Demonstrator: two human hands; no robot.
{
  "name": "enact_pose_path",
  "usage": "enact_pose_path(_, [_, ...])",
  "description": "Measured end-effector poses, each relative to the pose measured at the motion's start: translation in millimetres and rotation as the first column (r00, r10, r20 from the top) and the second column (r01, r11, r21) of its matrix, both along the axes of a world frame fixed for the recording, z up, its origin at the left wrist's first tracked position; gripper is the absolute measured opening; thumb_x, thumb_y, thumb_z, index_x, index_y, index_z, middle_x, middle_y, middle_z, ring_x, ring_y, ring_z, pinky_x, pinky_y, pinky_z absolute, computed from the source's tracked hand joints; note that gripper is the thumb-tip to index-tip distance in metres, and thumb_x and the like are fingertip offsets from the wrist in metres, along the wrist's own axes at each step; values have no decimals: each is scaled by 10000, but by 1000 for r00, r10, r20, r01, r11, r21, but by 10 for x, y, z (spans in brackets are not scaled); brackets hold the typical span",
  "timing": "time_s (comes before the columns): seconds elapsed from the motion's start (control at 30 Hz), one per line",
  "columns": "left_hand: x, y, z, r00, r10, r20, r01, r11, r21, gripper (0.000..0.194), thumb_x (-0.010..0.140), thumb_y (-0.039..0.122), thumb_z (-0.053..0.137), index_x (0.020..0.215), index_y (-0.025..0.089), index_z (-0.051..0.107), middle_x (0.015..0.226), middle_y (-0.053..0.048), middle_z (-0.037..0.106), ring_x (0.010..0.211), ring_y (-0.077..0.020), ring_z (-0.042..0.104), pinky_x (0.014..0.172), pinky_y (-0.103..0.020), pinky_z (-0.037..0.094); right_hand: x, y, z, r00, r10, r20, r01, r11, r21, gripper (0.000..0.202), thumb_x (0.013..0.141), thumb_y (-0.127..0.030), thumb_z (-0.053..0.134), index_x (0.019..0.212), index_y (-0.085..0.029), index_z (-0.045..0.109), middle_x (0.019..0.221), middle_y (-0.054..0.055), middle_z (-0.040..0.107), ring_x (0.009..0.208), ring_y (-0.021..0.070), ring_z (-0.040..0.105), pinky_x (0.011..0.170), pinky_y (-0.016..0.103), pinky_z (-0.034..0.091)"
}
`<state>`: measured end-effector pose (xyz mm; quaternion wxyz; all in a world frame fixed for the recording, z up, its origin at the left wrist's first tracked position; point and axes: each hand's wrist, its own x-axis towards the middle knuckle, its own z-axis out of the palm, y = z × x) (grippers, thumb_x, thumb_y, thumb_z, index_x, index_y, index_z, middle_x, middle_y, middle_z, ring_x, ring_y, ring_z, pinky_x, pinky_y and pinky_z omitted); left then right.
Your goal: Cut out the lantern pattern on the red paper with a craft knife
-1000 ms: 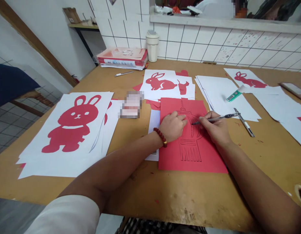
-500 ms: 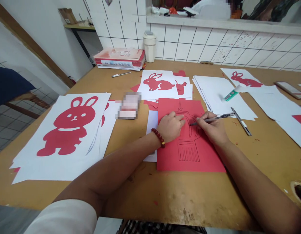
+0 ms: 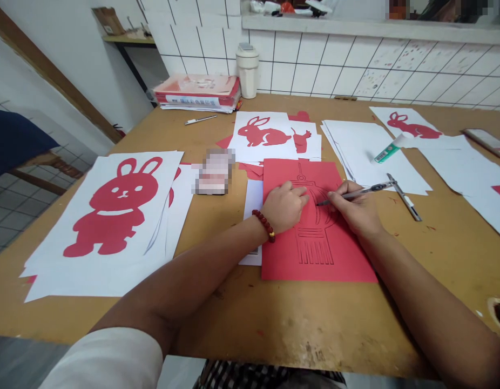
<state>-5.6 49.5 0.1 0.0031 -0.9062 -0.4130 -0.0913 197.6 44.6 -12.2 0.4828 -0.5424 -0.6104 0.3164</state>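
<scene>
In the head view, the left arm (image 3: pixel 193 275) is slanting in from the lower left, and the left hand (image 3: pixel 283 209) is resting palm-down on the red paper (image 3: pixel 282 265), its fingers loosely bent, lying close together and gripping nothing. The right arm (image 3: pixel 428 292) is angling in from the lower right, with the right hand (image 3: pixel 359 212) pinching a slim grey pen (image 3: pixel 369 190) between thumb and fingers, the dark tip pointing down at the sheet just beside the left fingertips. The red paper is lying flat on the desk (image 3: pixel 234 319) before the person, bearing a thin-lined drawing (image 3: pixel 315 251) with a small loop on top, curved sides and a straight fringe. Round, glossy beads are forming a bracelet (image 3: pixel 264 224) about the left wrist. The desk is showing a smooth brown surface, scuffed near its front edge. Left of the arms, a flat red rabbit (image 3: pixel 102 232) is lying on white sheets (image 3: pixel 83 278).
</scene>
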Motion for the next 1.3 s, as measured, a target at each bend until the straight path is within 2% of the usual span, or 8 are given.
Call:
enact_pose_path(0.27, [1,6,-18,1000,-6,11,6,1000,18,308,942,101,489,1122,174,728,1214,-96,684,979,-254,524,771,-371,440,0,0,-4,1000,5,4,-4,1000,-13,278,766,-327,738,593,-239,538,526,-11,562,500,152,500,520,312,400])
enact_pose_path(1.07, [3,15,-15,1000,-9,4,9,1000,14,309,956,112,474,1125,168,727,1251,-83,679,982,-255,526,784,-367,439,7,-17,32,999,43,-17,-44,998,-34,254,748,-274,733,583,-228,545,509,-14,552,493,138,483,536,305,373])
enact_pose_path(1.3, [4,1,31,1000,-3,-20,3,1000,-22,332,968,122,450,1157,161,721,1273,-93,668,1004,-268,523,790,-378,449,17,-9,15,999,51,-6,-51,998,-27,255,768,-258,719,582,-226,548,521,-12,555,502,138,487,553,309,381])
